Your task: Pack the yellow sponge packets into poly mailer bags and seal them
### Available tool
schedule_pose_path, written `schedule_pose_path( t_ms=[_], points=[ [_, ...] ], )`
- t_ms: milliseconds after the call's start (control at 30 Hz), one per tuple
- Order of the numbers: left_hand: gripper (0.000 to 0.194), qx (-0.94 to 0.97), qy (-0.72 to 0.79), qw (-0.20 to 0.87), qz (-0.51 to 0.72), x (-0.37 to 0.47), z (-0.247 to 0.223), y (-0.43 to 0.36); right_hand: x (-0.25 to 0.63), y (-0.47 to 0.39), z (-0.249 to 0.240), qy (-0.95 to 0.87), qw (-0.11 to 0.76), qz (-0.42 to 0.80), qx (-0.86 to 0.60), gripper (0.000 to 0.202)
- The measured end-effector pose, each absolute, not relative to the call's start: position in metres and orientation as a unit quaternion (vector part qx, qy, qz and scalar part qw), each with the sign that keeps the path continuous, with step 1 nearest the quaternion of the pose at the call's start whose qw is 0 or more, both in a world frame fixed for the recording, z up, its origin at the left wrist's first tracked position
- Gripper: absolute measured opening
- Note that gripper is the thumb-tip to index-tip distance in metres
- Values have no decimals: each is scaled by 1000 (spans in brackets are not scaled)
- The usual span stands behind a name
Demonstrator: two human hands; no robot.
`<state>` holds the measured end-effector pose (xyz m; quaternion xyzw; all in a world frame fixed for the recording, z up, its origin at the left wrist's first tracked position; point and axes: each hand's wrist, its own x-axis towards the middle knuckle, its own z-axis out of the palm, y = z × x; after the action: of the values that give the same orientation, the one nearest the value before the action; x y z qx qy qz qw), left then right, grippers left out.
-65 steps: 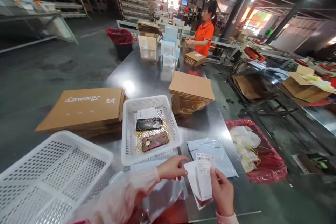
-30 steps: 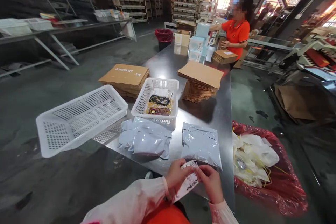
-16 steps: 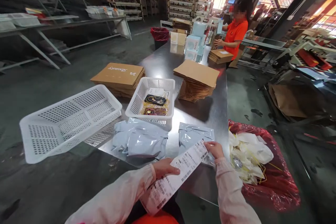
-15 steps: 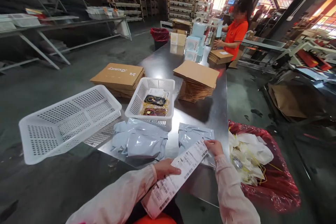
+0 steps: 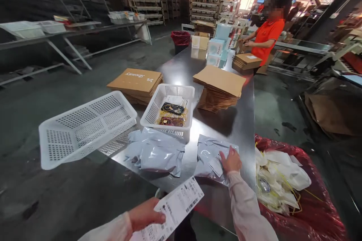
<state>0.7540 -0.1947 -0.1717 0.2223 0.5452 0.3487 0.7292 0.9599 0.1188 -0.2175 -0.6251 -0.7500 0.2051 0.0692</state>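
Left hand (image 5: 145,214) pinches the label strip (image 5: 181,201), lower centre; right hand (image 5: 232,160), fingers loosely spread, touches a slip (image 5: 215,166) on the mailer (image 5: 204,149)! Steel table (image 5: 240,120) below, shelving (image 5: 205,6) upper centre.

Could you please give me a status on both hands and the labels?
Left hand holding printed label strip. Right hand at smaller label over grey mailer. Other mailers to its left, white basket beyond.
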Motion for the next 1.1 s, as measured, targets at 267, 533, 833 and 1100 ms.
schedule_pose_path(
  t_ms=[267, 533, 833, 1100],
  points=[
    [38, 229, 545, 670, 449, 716, -145, -222, 922, 47, -194, -819, 132, 225, -511, 71],
    [44, 304, 622, 573, 439, 690, -140, -223, 840, -114, -150, -600, 165, 710, -330, 63],
    [50, 273, 624, 537, 497, 660, -147, -219, 796, -97, -113, -687, 117, 620, -361, 47],
    [39, 243, 715, 438, 488, 635, -144, -213, 769, -100, -110, -698, 137, 582, -394, 44]
  ],
)
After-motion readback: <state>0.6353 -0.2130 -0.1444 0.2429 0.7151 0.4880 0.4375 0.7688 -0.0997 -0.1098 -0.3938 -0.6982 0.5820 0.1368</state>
